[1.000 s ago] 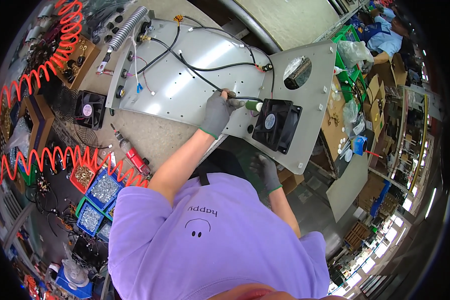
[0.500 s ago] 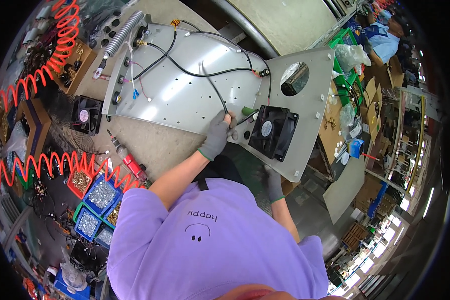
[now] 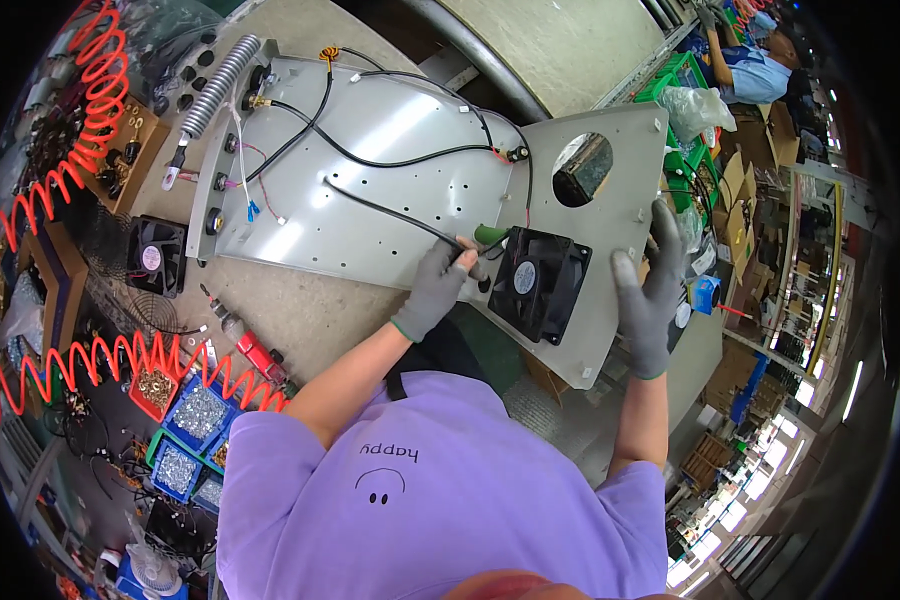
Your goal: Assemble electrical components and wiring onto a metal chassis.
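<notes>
My left hand [image 3: 438, 287], in a grey glove, is closed around a black cable [image 3: 388, 212] near the near edge of the bent grey metal panel [image 3: 345, 235]. The cable's free end points up and left across the panel. Beside that hand a black square fan [image 3: 540, 285] sits on the panel's right part, with a green piece [image 3: 488, 234] close to its upper left corner. At the panel's right edge my right hand [image 3: 652, 292], also gloved, is raised with thumb and fingers apart and nothing held. Whether it touches the edge I cannot tell.
A coil spring [image 3: 220, 88] lies at the panel's upper left. Another fan [image 3: 157, 257] and a red power driver [image 3: 250, 342] are on the left of the bench. Blue bins [image 3: 198, 412] hold small fasteners, and a red coiled hose [image 3: 60, 360] crosses them. A person [image 3: 755, 75] works at far right.
My right hand has come up from below the panel to its right edge, fingers spread. The cable in my left hand now slants further left across the panel.
</notes>
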A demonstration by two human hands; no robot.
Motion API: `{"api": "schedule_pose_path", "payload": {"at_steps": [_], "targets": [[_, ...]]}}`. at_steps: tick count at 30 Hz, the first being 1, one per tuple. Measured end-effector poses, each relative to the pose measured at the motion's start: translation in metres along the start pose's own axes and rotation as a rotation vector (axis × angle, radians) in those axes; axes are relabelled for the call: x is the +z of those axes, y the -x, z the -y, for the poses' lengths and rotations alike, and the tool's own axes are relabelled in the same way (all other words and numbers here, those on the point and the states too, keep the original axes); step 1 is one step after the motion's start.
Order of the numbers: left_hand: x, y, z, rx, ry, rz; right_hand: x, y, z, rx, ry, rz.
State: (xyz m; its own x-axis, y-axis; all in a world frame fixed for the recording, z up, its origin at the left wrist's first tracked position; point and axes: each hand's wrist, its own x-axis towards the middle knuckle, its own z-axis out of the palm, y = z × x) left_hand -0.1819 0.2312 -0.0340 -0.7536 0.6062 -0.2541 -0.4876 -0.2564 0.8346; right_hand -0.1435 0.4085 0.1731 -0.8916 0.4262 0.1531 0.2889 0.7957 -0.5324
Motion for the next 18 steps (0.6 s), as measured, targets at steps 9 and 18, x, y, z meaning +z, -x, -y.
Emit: {"api": "schedule_pose_path", "payload": {"at_steps": [9,18], "targets": [[-0.003,-0.101,-0.003,0.005,0.29,-0.038,0.011,0.004,-0.002,0.1,-0.166,0.0],[-0.001,-0.146,0.001,0.01,-0.438,0.143,0.014,0.005,-0.005,0.139,-0.241,-0.025]]}}
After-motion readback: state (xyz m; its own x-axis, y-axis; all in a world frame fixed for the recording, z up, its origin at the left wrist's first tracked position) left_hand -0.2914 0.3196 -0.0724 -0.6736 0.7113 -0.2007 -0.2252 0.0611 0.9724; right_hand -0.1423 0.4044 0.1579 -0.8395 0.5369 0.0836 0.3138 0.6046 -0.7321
